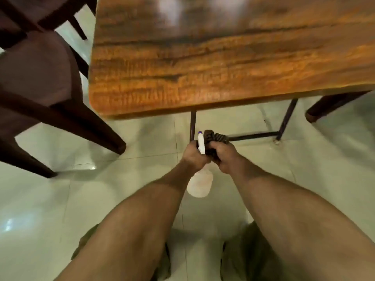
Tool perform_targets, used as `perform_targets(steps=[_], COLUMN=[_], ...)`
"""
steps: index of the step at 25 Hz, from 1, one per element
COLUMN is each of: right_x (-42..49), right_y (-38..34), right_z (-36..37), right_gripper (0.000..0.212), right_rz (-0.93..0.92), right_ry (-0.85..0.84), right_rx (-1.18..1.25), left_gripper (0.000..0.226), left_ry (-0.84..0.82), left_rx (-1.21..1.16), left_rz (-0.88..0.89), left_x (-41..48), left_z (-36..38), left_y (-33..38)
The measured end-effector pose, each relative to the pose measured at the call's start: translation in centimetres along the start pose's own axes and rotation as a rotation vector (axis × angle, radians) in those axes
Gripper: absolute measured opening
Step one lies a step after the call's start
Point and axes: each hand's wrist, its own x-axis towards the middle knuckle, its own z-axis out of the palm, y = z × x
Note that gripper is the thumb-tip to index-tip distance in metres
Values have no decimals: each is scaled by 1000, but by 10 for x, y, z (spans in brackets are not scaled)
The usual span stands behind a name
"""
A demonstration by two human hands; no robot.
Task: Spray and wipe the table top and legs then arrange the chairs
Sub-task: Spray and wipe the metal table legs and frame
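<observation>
Wood-grain top, orange-brown, glossy at the far side: the worktop [223, 67] fills the upper frame.

Head view (the only one):

- Left hand [193, 157]: grip closed round the neck of a white spray bottle [199, 185]. The bottle's body hangs below the wrist and the nozzle points forward at the near table leg [192, 124]. Judgement: it is held low so the spray lands on the dark metal leg, not the top.
- Right hand [225, 157]: grip closed on a bunched dark cloth [216, 137], just beside the nozzle and near the leg's low crossbar [253, 135]. Judgement: staged to wipe straight after spraying.
- A dark wooden chair [40, 78] stands apart from the worktop at left on the tiled floor [101, 189], probably to free access to the legs. Chairs are not yet arranged.
- The frame is motion-blurred, so I cannot tell whether a finger is on the trigger.
</observation>
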Motion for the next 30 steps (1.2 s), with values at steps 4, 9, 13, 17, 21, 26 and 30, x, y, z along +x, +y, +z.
perform_targets(steps=[4,9,13,17,21,26,30], right_x=[66,116,134,141,150,145,152], right_y=[12,24,23,-7,-64,-106,-112], right_z=[21,27,30,29,49,91,79], right_gripper=[21,24,20,9,12,23,17], right_rz=[-138,-278,-321,-438,-565,-559,-538], right_ry=[-25,-75,-124,-38,205,-225,-308], right_rx=[-112,-185,-178,-311,-283,352,217], left_gripper=[28,15,21,21,17,21,18], left_ry=[137,216,234,258,373,450,427], left_rx=[49,164,122,89,-13,-88,-85], left_rz=[129,266,330,363,443,695,815], left_x=[60,106,129,150,164,161,155], left_z=[4,-1,2,4,-11,-44,-51], left_y=[-44,-69,-70,-54,-19,40,60])
